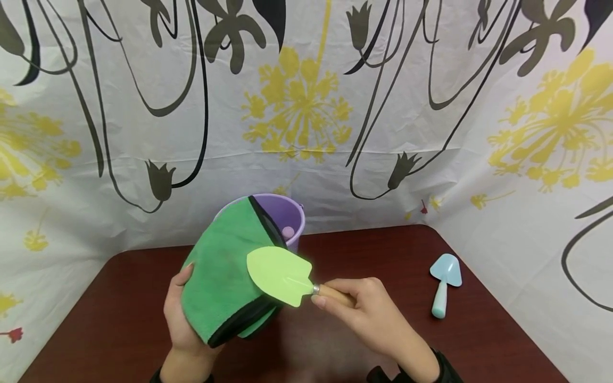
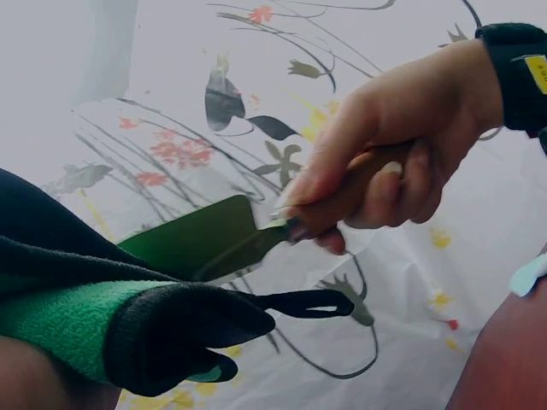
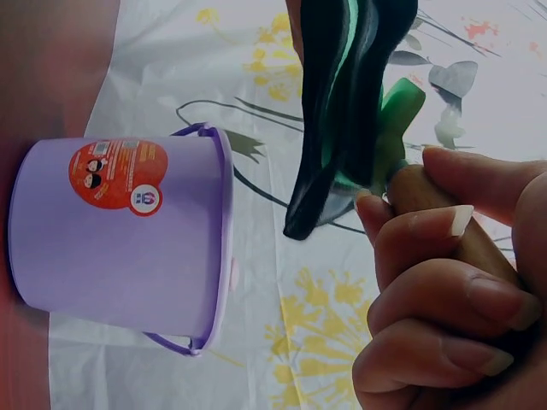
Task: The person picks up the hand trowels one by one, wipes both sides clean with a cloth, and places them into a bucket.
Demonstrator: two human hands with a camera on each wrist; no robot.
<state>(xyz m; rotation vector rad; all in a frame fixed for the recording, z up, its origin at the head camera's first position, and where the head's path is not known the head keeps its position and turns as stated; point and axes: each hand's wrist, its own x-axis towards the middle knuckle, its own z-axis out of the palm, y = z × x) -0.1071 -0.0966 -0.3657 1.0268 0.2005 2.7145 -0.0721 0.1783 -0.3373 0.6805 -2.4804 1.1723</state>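
Note:
A green cloth with black edging [image 1: 215, 271] is gripped at its left side by my left hand [image 1: 182, 319], raised above the table. In the left wrist view a black hanging loop [image 2: 316, 303] sticks out from its edge. My right hand [image 1: 371, 314] holds a small garden trowel [image 1: 278, 271] by its wooden handle, fingers curled round it. The lime-green blade lies against or just over the cloth; whether they touch I cannot tell. Behind the cloth, partly hidden, stands a purple bucket [image 3: 128, 248] with an orange sticker.
A light blue toy shovel [image 1: 445, 282] lies near the right edge of the dark red-brown table [image 1: 364, 255]. A small pinkish ball-like thing [image 1: 288, 232] shows at the bucket's inside. A white patterned sheet [image 1: 306, 175] hangs round the table's back and sides.

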